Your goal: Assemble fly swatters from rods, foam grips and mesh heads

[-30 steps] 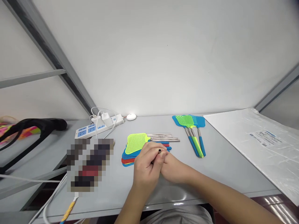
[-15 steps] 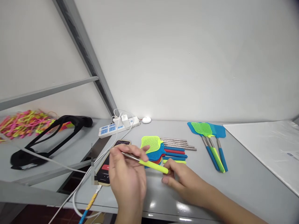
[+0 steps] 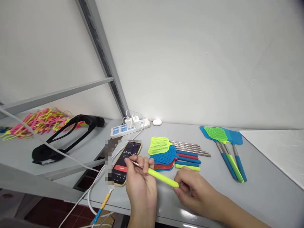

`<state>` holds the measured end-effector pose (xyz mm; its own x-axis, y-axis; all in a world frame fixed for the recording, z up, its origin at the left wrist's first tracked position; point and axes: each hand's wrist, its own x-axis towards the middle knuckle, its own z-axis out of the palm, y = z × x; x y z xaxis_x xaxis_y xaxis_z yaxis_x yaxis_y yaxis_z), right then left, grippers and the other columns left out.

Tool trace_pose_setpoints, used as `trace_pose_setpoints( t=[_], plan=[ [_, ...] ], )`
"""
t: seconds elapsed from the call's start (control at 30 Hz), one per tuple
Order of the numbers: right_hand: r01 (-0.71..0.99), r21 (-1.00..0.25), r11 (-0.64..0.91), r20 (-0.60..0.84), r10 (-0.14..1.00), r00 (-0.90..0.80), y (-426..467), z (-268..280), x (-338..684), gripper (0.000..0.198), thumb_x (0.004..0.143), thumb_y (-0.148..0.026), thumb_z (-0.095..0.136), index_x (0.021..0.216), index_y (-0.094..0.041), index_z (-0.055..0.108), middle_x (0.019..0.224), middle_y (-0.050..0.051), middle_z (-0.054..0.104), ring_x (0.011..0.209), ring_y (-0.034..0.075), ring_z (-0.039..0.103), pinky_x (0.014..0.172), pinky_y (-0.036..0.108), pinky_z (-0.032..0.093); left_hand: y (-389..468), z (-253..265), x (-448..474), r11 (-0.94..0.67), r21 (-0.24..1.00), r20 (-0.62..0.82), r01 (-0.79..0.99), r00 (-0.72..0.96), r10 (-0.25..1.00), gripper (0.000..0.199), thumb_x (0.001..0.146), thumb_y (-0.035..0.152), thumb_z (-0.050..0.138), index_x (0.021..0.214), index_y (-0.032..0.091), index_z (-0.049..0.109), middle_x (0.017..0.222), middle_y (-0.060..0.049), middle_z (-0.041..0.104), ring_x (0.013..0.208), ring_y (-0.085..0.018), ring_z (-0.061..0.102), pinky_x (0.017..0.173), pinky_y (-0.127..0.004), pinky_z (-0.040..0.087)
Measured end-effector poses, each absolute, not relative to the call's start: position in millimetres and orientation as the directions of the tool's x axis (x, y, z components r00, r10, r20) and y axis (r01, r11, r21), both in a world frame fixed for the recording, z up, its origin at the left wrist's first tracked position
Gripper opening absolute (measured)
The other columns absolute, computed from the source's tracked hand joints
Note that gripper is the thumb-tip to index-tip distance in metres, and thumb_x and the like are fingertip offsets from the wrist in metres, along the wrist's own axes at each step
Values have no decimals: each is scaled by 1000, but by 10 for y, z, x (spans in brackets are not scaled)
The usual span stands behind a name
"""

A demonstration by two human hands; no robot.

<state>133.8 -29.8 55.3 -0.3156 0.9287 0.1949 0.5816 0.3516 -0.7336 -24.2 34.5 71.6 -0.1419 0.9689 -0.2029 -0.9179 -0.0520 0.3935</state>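
Observation:
My left hand (image 3: 142,186), palm up, has its fingers closed around the thin metal rod of a fly swatter handle (image 3: 163,178). The handle's yellow-green grip slants down to the right, and no swatter head shows on it. At the grip's far end, my right hand (image 3: 194,190) pinches the tip between thumb and fingers. Just beyond lie a stack of loose mesh swatter heads (image 3: 163,158) in yellow, blue and red, a row of bare metal rods (image 3: 197,150), and several loose blue, red and yellow-green grips (image 3: 188,164).
Assembled fly swatters (image 3: 228,152) lie at the right beside a white sheet (image 3: 270,148). A phone (image 3: 122,180) showing a timer rests left of my hands, near a power strip (image 3: 135,128) and white cables. Farther left are a black frame (image 3: 68,148) and colourful cords (image 3: 45,123).
The view has turned left, so the things on the table appear farther right. Both hands still hold the handle, at much the same slant.

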Motion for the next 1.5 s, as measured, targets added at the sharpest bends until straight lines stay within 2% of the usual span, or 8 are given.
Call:
trace_pose_setpoints(
  t=[0.27, 0.47, 0.7, 0.9, 1.13, 1.23, 1.4, 1.5],
  plan=[
    [544, -684, 486, 362, 874, -325, -263, 468, 1221, 22, 76, -14, 54, 66, -23, 37, 57, -3, 47, 56, 14, 39, 54, 28, 30, 296, 654, -215, 63, 299, -306, -952, -33, 951, 29, 102, 36, 41, 82, 19, 53, 58, 7, 39, 45, -5, 38, 55, -21, 45],
    [631, -610, 479, 125, 845, -521, -86, 676, 1360, 13, 85, -29, 63, 80, -23, 52, 77, 0, 60, 71, 16, 49, 71, 31, 39, 334, 588, -329, 77, 274, -296, -959, -8, 955, 30, 101, 40, 42, 82, 19, 54, 61, 7, 35, 46, -5, 35, 48, -20, 39],
    [765, -534, 360, 91, 924, -372, 727, 806, 1510, 40, 91, -50, 54, 118, -20, 55, 114, 11, 58, 105, 25, 53, 91, 41, 42, 381, 533, -392, 88, 338, -290, -937, -15, 957, 25, 96, 40, 51, 85, 19, 58, 63, 6, 34, 48, -6, 34, 45, -21, 33],
    [769, -512, 382, -38, 885, -464, 1294, 652, 1397, 90, 69, -58, 75, 140, -14, 43, 134, 17, 50, 124, 32, 45, 102, 47, 39, 344, 383, -242, 177, 342, -371, -923, 41, 928, 23, 91, 40, 55, 88, 19, 63, 63, 5, 37, 52, -9, 39, 50, -25, 38],
    [782, -568, 259, -110, 917, -384, 1467, 680, 1258, 109, 53, -52, 86, 145, -19, 37, 133, 16, 51, 124, 36, 45, 100, 49, 38, 233, 354, -57, 139, 446, -246, -884, 28, 969, 23, 86, 41, 67, 92, 19, 66, 62, 4, 49, 51, -10, 47, 55, -27, 45],
    [749, -645, 155, -117, 948, -297, 1481, 716, 1283, 98, 58, -44, 84, 142, -20, 39, 122, 14, 58, 111, 32, 56, 89, 43, 46, 168, 359, 36, 141, 516, -194, -845, 45, 980, 29, 83, 47, 69, 92, 19, 66, 61, 4, 54, 47, -9, 49, 54, -27, 47],
    [683, -722, 110, -139, 944, -299, 1273, 949, 1384, 28, 81, -43, 64, 95, -18, 62, 85, 4, 67, 75, 21, 64, 61, 30, 48, -8, 305, 170, -5, 747, -1, -665, -9, 1000, 32, 88, 51, 61, 93, 20, 64, 55, 3, 56, 49, -10, 51, 57, -25, 47],
    [466, -884, 29, -98, 964, -246, 982, 1136, 1465, 24, 89, -41, 56, 99, -20, 62, 89, 3, 69, 79, 20, 66, 62, 29, 50, -127, 255, 234, -105, 860, 115, -499, -12, 993, 35, 89, 53, 58, 93, 19, 65, 55, 1, 57, 53, -12, 53, 57, -24, 46]
  ],
)
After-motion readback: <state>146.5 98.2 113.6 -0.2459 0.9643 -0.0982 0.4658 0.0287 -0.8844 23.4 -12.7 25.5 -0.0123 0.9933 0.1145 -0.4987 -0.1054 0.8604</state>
